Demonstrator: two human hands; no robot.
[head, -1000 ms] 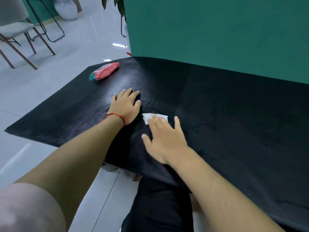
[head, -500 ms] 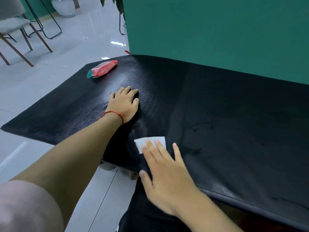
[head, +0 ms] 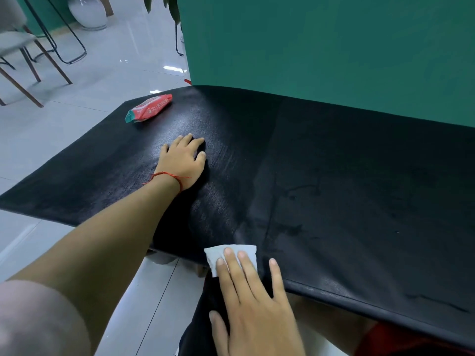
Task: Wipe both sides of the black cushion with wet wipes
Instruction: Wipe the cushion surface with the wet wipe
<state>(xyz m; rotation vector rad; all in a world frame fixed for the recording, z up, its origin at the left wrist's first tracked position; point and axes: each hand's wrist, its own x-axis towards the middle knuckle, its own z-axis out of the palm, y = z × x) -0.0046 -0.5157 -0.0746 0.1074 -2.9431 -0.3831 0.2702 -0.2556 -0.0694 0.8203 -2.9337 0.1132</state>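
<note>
The black cushion (head: pixel 334 176) lies flat and wide in front of me, its near edge hanging over my lap. My left hand (head: pixel 183 160) rests palm down on its middle left, fingers spread, a red string around the wrist. My right hand (head: pixel 254 304) presses a white wet wipe (head: pixel 231 253) flat against the cushion's near edge with its fingertips; most of the wipe shows beyond the fingers. A damp sheen streaks the cushion between the two hands.
A red and green pack of wet wipes (head: pixel 149 109) lies on the cushion's far left corner. A green wall (head: pixel 334 47) stands right behind the cushion. On the tiled floor at the left are chair legs (head: pixel 33 73) and a white vase (head: pixel 88 14).
My right hand has dragged the wipe toward me, from beside my left hand down to the cushion's near edge. My left hand has stayed pressed in place.
</note>
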